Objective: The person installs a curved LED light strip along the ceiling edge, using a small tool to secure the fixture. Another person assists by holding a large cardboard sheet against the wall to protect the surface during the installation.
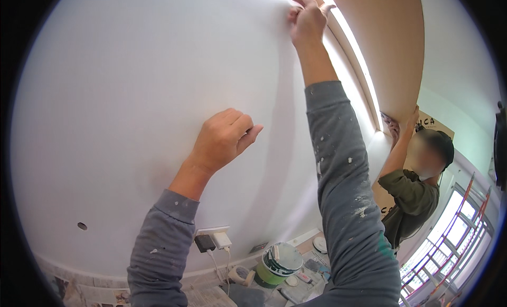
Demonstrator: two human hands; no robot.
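Note:
My left hand [224,138] is in front of the white wall [132,96], its fingers curled in and the thumb along their side. Nothing shows in it, though its palm faces away. High up, my right hand [309,22] reaches to where the wall meets a lit strip [351,38] under a long brown panel [393,38]. Its fingers are bent and slightly blurred, with the thumb sticking out toward the strip. Whatever those fingers may pinch is too small or hidden to make out. Both grey sleeves carry white spatters.
On the right another person [417,185] holds up the panel's far end. Below, plugs [211,241] sit in a wall socket with cables hanging. A green-and-white bucket [280,265], a tape roll [241,275] and tools lie near the wall's foot. A red ladder [459,217] stands farther back.

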